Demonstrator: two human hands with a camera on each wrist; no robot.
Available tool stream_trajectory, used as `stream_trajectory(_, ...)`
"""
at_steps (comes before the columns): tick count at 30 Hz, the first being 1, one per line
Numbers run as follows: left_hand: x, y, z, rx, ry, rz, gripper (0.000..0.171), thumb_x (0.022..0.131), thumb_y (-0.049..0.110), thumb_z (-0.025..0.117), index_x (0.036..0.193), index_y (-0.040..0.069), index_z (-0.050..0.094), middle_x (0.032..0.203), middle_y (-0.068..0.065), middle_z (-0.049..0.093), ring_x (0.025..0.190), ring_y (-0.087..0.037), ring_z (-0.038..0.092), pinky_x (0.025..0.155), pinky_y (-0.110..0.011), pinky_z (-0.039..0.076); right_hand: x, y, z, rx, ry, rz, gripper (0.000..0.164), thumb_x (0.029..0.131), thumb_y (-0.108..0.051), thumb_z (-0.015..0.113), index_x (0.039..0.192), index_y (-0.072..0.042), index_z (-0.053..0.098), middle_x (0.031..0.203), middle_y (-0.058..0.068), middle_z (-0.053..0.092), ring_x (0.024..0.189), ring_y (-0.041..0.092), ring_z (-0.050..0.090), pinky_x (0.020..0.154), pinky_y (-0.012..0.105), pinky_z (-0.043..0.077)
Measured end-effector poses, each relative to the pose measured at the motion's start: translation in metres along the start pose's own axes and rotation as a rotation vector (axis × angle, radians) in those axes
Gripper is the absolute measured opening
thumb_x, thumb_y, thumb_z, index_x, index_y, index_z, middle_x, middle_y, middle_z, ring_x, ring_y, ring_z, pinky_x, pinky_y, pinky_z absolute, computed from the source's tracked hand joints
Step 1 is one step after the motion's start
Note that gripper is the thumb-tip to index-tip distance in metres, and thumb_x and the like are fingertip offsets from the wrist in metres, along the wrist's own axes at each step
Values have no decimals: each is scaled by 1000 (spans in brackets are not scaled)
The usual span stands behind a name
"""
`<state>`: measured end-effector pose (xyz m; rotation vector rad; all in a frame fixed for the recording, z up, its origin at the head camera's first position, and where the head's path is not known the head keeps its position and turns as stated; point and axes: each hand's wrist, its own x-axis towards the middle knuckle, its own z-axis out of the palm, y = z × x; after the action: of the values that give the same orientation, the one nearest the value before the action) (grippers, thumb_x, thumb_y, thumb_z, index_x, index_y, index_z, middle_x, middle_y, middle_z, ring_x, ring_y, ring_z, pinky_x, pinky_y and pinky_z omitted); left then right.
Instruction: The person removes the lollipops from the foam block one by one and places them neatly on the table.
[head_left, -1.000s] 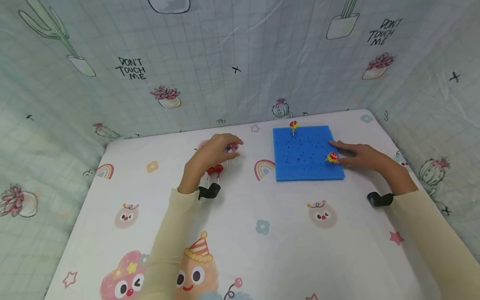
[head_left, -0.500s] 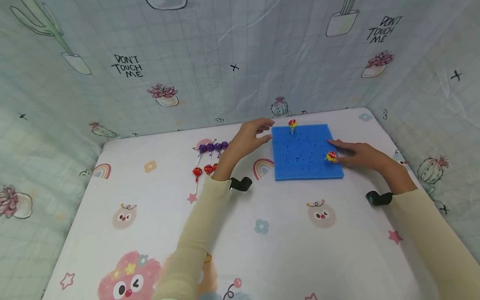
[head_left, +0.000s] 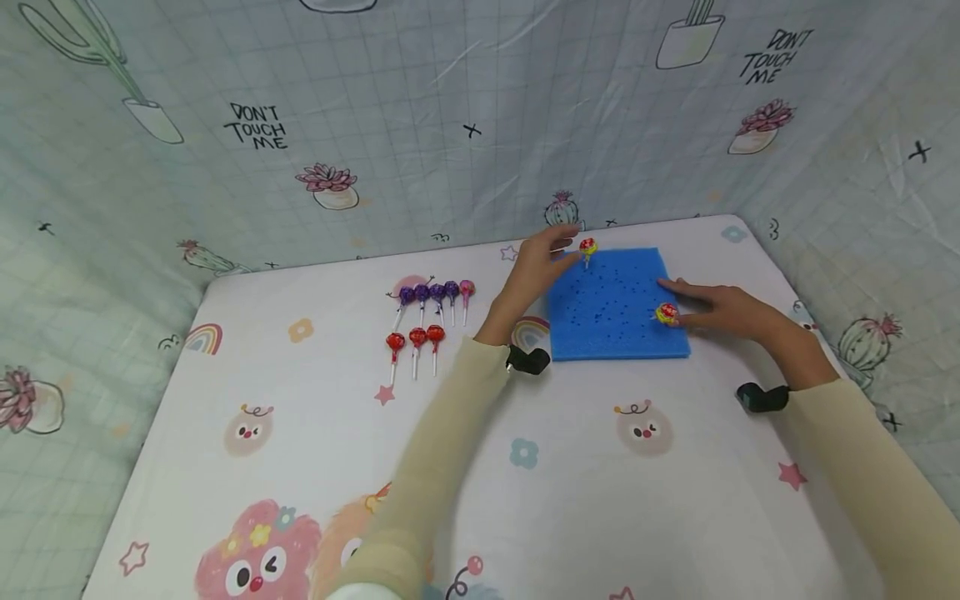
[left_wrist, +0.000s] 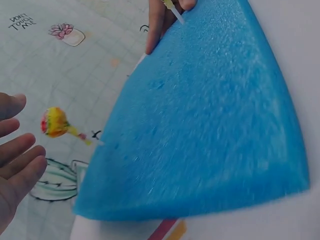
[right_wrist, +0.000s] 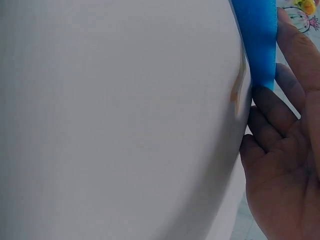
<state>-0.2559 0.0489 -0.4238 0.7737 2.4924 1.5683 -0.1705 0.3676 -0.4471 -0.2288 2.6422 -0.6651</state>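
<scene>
A blue foam block (head_left: 617, 312) pricked with small holes lies on the table. One red-and-yellow lollipop (head_left: 588, 247) stands in it near the back left corner, and a second red-and-yellow lollipop (head_left: 666, 314) stands near the right edge. My left hand (head_left: 536, 271) is beside the back lollipop; in the left wrist view a gap shows between that lollipop (left_wrist: 55, 123) and the loosely bent fingers, which hold nothing. Along the block's right side rests my right hand (head_left: 723, 313), its fingers touching the foam edge (right_wrist: 261, 45) and its thumb close to the second lollipop.
Left of the block lie a row of several purple lollipops (head_left: 437, 292) with one pink lollipop (head_left: 467, 288) at its right end. Below them is a row of red lollipops (head_left: 417, 337). A patterned cloth (head_left: 420, 117) hangs behind the printed white table (head_left: 570, 517).
My left hand has moved right, from above the loose lollipops to the back left lollipop in the foam, uncovering the purple, pink and red ones. My right hand has stayed at the foam's edge.
</scene>
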Motion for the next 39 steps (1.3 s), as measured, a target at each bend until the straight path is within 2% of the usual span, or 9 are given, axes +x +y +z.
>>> stream_trajectory(5, 9, -7, 14, -35, 18, -53, 46, 101, 22, 67, 143, 8, 57, 145, -7, 58, 130, -22, 59, 102, -24, 51, 3, 0, 2, 5, -2, -11, 85, 95, -51, 68, 161, -18, 28, 162, 29, 21, 146, 58, 16, 109, 78, 19)
stream_trajectory(10, 12, -14, 24, -39, 47, -38, 39, 101, 23, 67, 137, 10, 63, 136, -6, 65, 120, -15, 66, 98, -20, 51, 3, -2, 2, 11, 7, -12, 84, 95, -51, 68, 162, -20, 28, 163, 28, 21, 147, 57, 16, 110, 77, 20)
stream_trajectory(15, 14, -16, 31, -48, 107, -11, 30, 97, 16, 72, 126, 9, 70, 122, -7, 72, 109, -15, 70, 92, -19, 54, 1, -3, 1, 16, 6, -7, 83, 95, -51, 68, 161, -19, 28, 162, 28, 21, 146, 58, 17, 109, 78, 19)
stream_trajectory(18, 14, -17, 34, -67, 127, -26, 29, 93, 15, 75, 122, 9, 72, 119, -5, 74, 104, -13, 72, 89, -19, 55, 0, -3, 2, 18, 2, -1, 83, 95, -51, 67, 161, -18, 29, 162, 28, 21, 146, 58, 16, 109, 79, 19)
stream_trajectory(21, 12, -18, 35, -79, 139, -38, 30, 92, 15, 77, 121, 10, 74, 118, -4, 74, 101, -11, 73, 87, -19, 56, -1, -2, 3, 16, 0, 0, 83, 95, -52, 67, 161, -18, 29, 162, 28, 21, 146, 58, 16, 109, 78, 20)
stream_trajectory(31, 11, -18, 32, -105, 186, 22, 31, 93, 16, 75, 123, 8, 73, 121, -9, 73, 103, -14, 73, 88, -18, 56, -3, -3, -1, 20, 2, -12, 81, 96, -48, 68, 161, -17, 31, 161, 29, 23, 146, 57, 18, 110, 77, 21)
stream_trajectory(39, 16, -15, 32, -97, 179, -4, 30, 95, 16, 74, 124, 9, 73, 121, -7, 73, 102, -13, 73, 86, -19, 56, -3, -3, -4, 15, 1, -7, 82, 95, -49, 69, 160, -17, 32, 161, 30, 23, 146, 58, 17, 109, 78, 21)
